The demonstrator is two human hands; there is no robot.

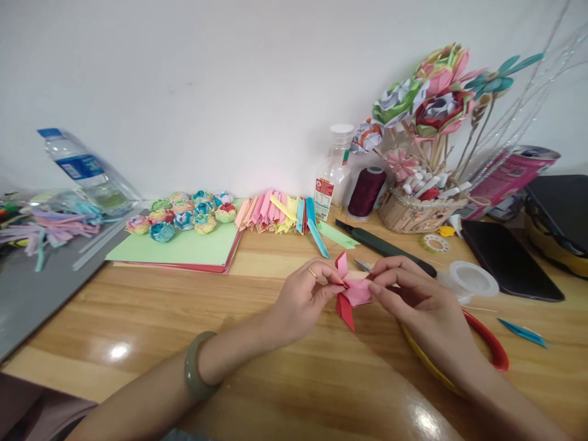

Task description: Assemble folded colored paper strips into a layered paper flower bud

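A pink and red folded paper piece (357,293) is held above the wooden table between my two hands. My left hand (303,298) pinches it on its left side, thumb against forefinger; a ring and a green bangle show on this arm. On the other side, the thumb and fingertips of my right hand (420,303) grip its edge. Red and pink pointed strips stick out above and below the left fingertips. Scissors with red and yellow handles (491,343) lie partly hidden under my right hand.
Folded paper strips (271,211) and several paper flowers (162,231) lie behind, the flowers on green paper (184,250). To the right are a dark-handled knife (390,245), a thread spool (366,195), a flower basket (404,211), a phone (509,260) and a clear spool (473,279).
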